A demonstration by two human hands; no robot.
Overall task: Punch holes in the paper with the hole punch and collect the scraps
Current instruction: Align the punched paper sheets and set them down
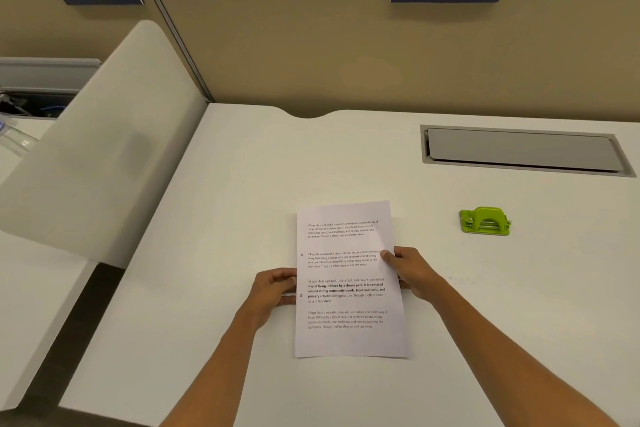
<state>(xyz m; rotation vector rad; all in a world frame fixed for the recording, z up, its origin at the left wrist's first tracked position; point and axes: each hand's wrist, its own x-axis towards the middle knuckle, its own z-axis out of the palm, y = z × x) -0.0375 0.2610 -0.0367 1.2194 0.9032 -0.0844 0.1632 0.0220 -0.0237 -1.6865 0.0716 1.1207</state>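
Paper (349,288) lay on tabletop (214,218), long axis running away from the person, text top at far end, two holes on its left margin. Left hand (272,291) gripped left edge, fingers curled; right hand (412,270) pinched right edge w/ thumb on top. Green hole punch (485,221) sat well apart, right of paper's far end.

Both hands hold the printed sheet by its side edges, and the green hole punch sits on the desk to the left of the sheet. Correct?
Not quite. In the head view the hole punch sits right of the sheet, not left. The left hand and right hand do hold its side edges.
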